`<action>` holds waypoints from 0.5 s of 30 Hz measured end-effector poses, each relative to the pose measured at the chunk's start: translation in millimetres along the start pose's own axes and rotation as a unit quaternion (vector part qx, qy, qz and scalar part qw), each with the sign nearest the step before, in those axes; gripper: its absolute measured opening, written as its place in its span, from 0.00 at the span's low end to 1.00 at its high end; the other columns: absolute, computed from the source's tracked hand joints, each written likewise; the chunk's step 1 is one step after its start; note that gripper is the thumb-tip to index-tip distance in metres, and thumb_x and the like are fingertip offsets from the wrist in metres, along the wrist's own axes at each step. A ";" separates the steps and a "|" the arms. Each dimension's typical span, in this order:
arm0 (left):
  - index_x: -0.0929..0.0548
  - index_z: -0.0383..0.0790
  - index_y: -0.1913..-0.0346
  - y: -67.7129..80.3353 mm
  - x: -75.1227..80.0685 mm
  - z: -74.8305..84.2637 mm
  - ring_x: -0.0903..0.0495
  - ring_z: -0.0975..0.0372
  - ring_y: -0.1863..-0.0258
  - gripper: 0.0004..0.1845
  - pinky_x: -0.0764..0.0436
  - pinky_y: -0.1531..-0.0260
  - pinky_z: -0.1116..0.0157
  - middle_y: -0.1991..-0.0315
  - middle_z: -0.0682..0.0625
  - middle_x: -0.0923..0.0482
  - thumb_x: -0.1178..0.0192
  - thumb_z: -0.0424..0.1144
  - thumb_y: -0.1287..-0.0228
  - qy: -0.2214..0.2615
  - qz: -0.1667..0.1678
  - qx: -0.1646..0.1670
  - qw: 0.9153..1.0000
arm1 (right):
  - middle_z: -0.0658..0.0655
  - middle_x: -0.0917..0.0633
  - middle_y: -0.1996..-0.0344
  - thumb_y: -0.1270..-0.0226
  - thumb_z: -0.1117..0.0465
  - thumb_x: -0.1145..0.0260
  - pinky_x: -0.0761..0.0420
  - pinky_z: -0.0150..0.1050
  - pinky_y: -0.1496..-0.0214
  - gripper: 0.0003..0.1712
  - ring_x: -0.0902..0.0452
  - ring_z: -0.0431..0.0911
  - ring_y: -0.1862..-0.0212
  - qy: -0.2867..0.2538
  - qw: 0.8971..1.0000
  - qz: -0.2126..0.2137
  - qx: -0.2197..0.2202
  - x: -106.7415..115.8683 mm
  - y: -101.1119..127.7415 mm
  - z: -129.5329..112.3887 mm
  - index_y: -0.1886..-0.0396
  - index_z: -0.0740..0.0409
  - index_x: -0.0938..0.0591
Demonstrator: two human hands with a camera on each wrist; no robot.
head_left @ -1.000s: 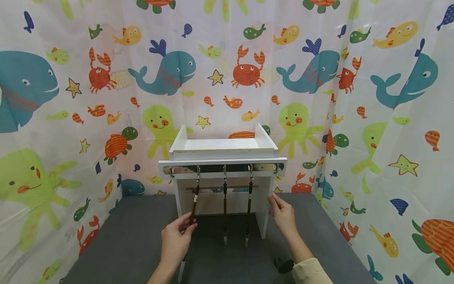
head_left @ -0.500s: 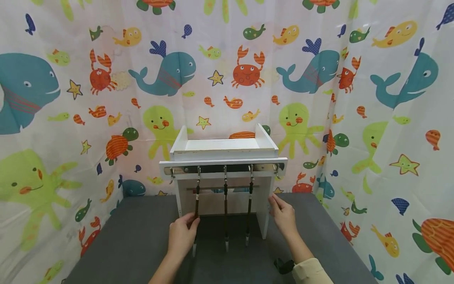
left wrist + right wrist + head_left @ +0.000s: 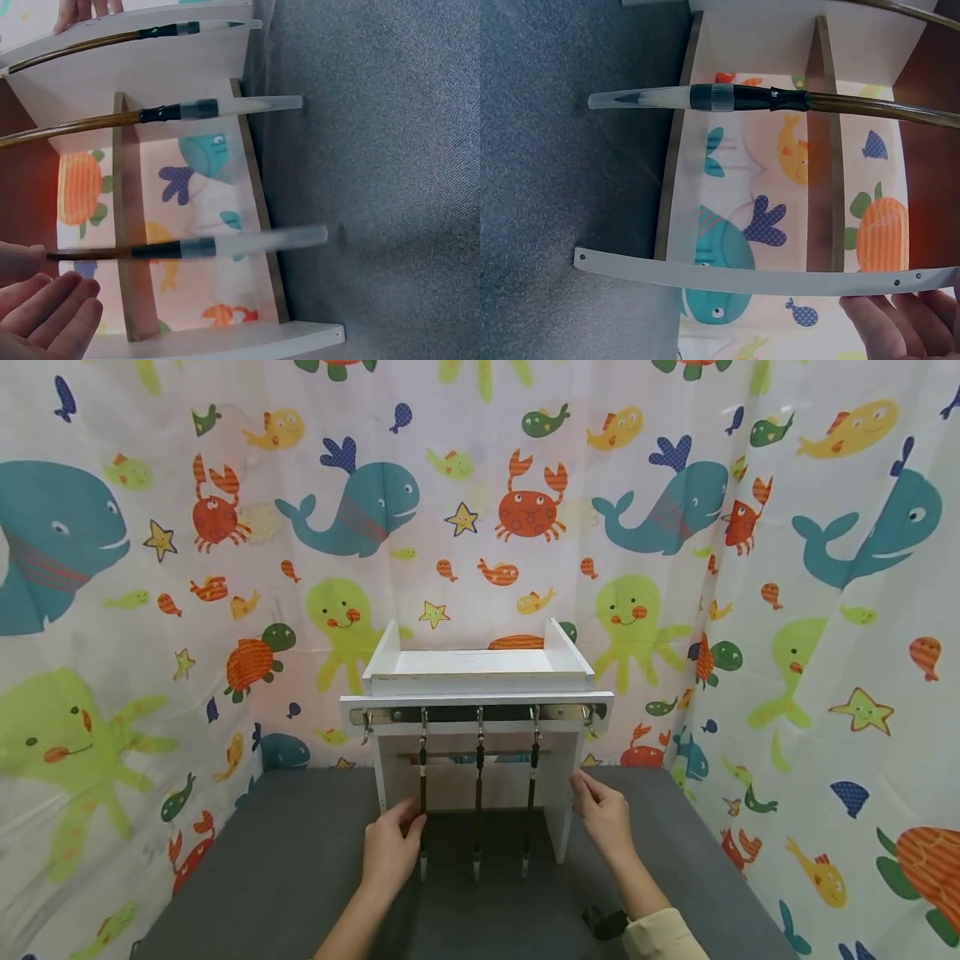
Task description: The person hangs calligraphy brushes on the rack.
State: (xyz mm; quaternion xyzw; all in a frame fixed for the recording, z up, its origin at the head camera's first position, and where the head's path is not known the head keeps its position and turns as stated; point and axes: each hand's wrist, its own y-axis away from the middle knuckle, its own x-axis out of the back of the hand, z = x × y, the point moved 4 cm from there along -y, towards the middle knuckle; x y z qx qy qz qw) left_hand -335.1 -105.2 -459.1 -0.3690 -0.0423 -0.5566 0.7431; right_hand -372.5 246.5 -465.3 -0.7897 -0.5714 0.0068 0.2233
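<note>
Left hand (image 3: pixel 390 852) pinches dark hanging brush (image 3: pixel 423 793); right hand (image 3: pixel 603 817), fingers relaxed, touches white rack (image 3: pixel 558 814).

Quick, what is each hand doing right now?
Left hand: pinches the leftmost hanging brush.
Right hand: open, fingers resting on the white rack's side panel.

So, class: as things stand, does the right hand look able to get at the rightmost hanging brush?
Probably yes. The right hand rests on the white rack's right side panel, and the rightmost brush hangs just inside that panel with open space in front. Only the panel's edge stands between them, so the hand would have to come round it.
</note>
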 end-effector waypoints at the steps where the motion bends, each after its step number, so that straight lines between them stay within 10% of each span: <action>1: 0.14 0.37 0.46 -0.2 1.5 0.4 0.11 0.54 0.60 0.14 0.12 0.63 0.56 0.55 0.43 0.11 0.33 0.33 0.33 0.003 0.002 -0.002 1.000 | 0.65 0.16 0.43 0.25 0.45 0.38 0.13 0.46 0.54 0.30 0.14 0.59 0.51 -0.003 1.000 -0.001 0.001 0.4 0.3 -1.1 0.36 0.63 0.20; 8: 0.16 0.38 0.42 -1.0 22.2 2.6 0.12 0.49 0.65 0.18 0.13 0.63 0.54 0.51 0.43 0.12 0.32 0.33 0.34 -0.034 0.016 -0.038 0.999 | 0.64 0.15 0.44 0.23 0.47 0.39 0.12 0.41 0.53 0.26 0.15 0.58 0.47 0.011 1.000 -0.008 0.022 9.6 4.0 -8.4 0.39 0.62 0.18; 15: 0.15 0.42 0.42 2.9 69.1 -8.4 0.11 0.51 0.60 0.19 0.13 0.59 0.52 0.50 0.44 0.12 0.31 0.32 0.37 -0.178 -0.016 -0.129 0.975 | 0.60 0.10 0.54 0.24 0.53 0.37 0.13 0.43 0.64 0.17 0.11 0.53 0.59 0.221 0.968 -0.018 0.117 33.1 26.5 -23.6 0.44 0.57 0.13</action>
